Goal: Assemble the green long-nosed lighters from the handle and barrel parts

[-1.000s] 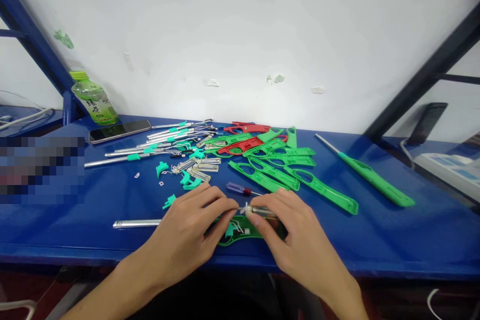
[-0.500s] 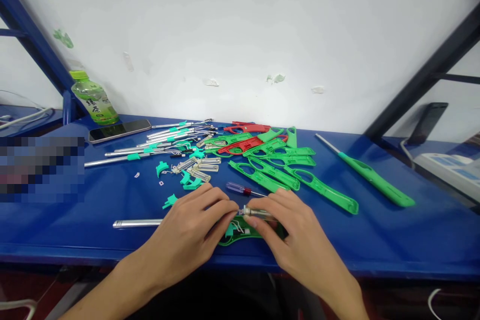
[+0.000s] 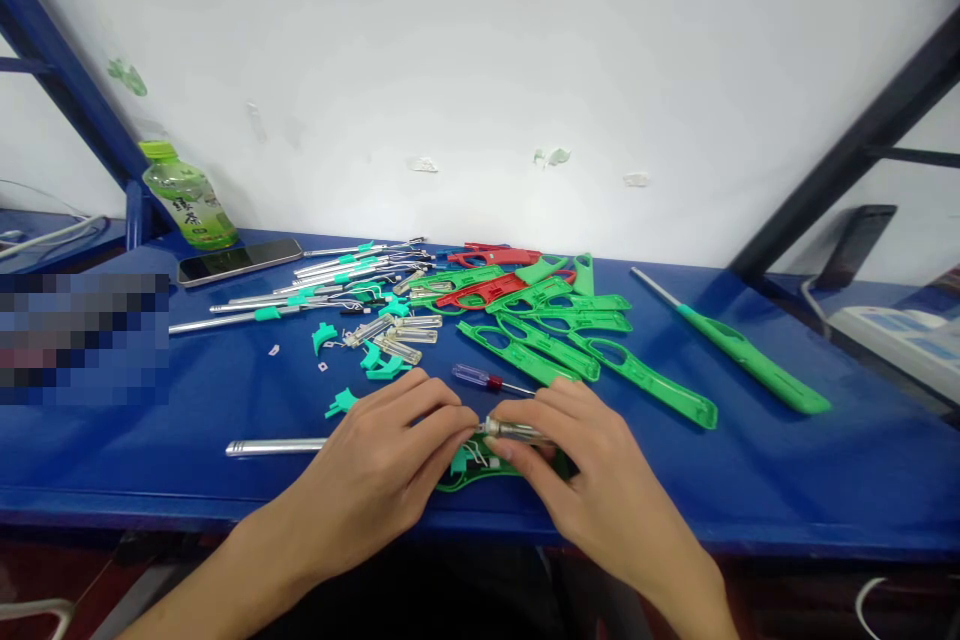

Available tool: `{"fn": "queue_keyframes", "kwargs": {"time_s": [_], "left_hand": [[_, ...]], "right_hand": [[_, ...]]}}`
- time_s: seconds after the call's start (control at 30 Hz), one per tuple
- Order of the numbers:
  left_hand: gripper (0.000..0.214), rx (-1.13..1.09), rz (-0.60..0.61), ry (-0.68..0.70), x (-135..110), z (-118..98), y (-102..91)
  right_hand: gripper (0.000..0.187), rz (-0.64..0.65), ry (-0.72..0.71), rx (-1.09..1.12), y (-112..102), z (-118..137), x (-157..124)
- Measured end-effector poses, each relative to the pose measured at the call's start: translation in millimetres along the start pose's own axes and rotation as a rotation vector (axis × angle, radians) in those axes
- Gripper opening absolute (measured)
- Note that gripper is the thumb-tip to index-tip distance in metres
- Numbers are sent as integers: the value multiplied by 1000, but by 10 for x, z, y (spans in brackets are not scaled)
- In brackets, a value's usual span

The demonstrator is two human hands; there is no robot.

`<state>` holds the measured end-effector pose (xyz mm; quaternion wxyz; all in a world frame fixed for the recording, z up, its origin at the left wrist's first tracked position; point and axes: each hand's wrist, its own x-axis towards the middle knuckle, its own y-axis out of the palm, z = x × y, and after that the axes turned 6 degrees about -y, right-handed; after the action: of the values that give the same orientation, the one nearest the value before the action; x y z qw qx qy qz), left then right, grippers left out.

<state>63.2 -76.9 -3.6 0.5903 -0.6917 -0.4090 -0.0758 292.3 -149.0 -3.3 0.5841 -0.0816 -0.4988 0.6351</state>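
Both of my hands meet over a green plastic shell [image 3: 480, 473] lying near the front edge of the blue table [image 3: 750, 480]. My right hand [image 3: 585, 465] pinches a small clear cylinder with a metal end [image 3: 510, 430] above the shell. My left hand [image 3: 382, 465] is closed, its fingertips pinching at the metal end of that cylinder; thin white wires show in the shell beneath. A metal tube [image 3: 274, 446] sticks out to the left from under my left hand.
A small screwdriver with a clear and red handle [image 3: 484, 379] lies just beyond my hands. Behind it are several green and red shells [image 3: 555, 320], metal tubes [image 3: 300, 295], an assembled green lighter [image 3: 739, 353], a phone [image 3: 238, 261] and a green bottle [image 3: 187, 197].
My fingertips have drawn slightly closer together and the clear cylinder has shifted a little left and down toward the shell. Everything else stays put.
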Motion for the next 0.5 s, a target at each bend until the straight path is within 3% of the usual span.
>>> {"fn": "queue_keyframes", "kwargs": {"time_s": [0.5], "left_hand": [[17, 63, -4, 58, -8, 0, 8]], "right_hand": [[9, 3, -16, -30, 17, 1, -10]]}}
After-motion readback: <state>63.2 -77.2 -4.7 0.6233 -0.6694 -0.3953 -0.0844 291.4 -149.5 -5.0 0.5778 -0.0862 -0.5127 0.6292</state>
